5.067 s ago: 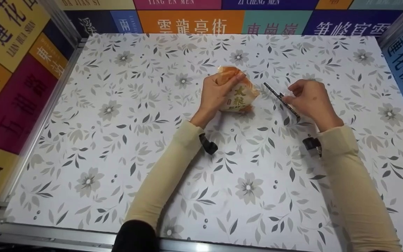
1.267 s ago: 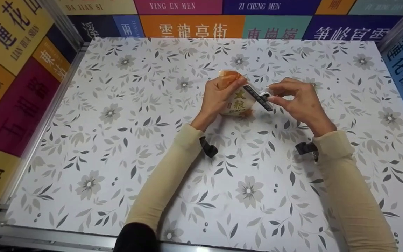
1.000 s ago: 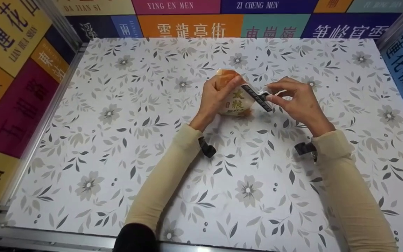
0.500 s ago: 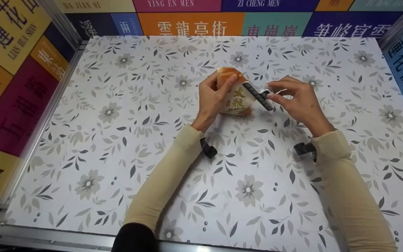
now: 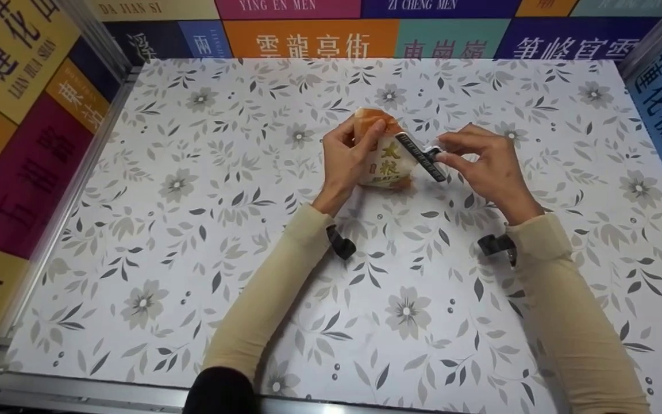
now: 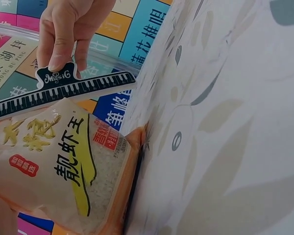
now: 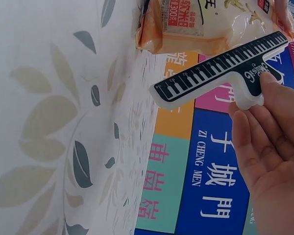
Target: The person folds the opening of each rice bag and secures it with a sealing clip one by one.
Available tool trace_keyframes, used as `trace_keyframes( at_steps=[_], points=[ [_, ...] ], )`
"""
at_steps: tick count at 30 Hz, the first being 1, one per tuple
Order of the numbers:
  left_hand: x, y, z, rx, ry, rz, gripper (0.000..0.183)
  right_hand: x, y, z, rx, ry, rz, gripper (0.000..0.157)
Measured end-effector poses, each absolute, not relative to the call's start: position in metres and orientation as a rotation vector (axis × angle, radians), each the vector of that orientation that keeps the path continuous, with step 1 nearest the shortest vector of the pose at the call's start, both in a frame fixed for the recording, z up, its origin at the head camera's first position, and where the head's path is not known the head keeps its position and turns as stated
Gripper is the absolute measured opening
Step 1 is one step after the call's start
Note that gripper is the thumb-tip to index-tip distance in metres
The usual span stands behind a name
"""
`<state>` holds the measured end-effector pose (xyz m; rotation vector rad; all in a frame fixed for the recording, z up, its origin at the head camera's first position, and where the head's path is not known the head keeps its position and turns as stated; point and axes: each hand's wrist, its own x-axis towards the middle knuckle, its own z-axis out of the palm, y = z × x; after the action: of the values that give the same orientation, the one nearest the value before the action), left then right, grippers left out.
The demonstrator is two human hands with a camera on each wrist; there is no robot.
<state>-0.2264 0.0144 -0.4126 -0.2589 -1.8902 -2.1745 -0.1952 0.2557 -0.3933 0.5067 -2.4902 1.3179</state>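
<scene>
A bag of rice (image 5: 387,167), orange and cream with Chinese print, stands tilted on the table in the head view. My left hand (image 5: 347,161) grips its left side, thumb on the front. Between thumb and fingers, my right hand (image 5: 487,164) pinches the handle of a bag clip (image 5: 420,156) with a piano-key pattern. That clip lies along the bag's upper right edge. In the left wrist view, rice shows through the bag's clear part (image 6: 112,169), and the clip (image 6: 63,90) meets the bag's edge. Whether its jaws enclose the edge, I cannot tell.
White floral paper covers the table (image 5: 405,259). Printed panels with Chinese place names (image 5: 314,43) stand behind it and at both sides. A metal rail (image 5: 78,391) runs along the front edge.
Over the last seconds, my right hand has brought the clip leftward to the bag's edge. My left hand still grips the bag; its thumb has shifted slightly left and down.
</scene>
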Motion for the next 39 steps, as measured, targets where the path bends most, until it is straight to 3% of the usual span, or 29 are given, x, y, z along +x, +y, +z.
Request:
trace_keyframes(
  at_steps=[6, 10, 32, 39],
  points=[
    [-0.227, 0.013, -0.412, -0.263, -1.882, -2.198, 0.029, -0.194, 0.251, -0.392, 0.49, -2.445, 1.32, 0.026],
    [-0.227, 0.012, -0.411, -0.254, -1.895, -2.201, 0.013, -0.195, 0.249, -0.391, 0.473, -2.435, 1.338, 0.026],
    [-0.228, 0.012, -0.413, -0.299, -1.871, -2.207, 0.021, -0.199, 0.237, -0.387, 0.468, -2.319, 1.391, 0.024],
    [-0.229, 0.012, -0.414, -0.29, -1.882, -2.205, 0.015, -0.199, 0.234, -0.386, 0.475, -2.291, 1.409, 0.024]
  ],
)
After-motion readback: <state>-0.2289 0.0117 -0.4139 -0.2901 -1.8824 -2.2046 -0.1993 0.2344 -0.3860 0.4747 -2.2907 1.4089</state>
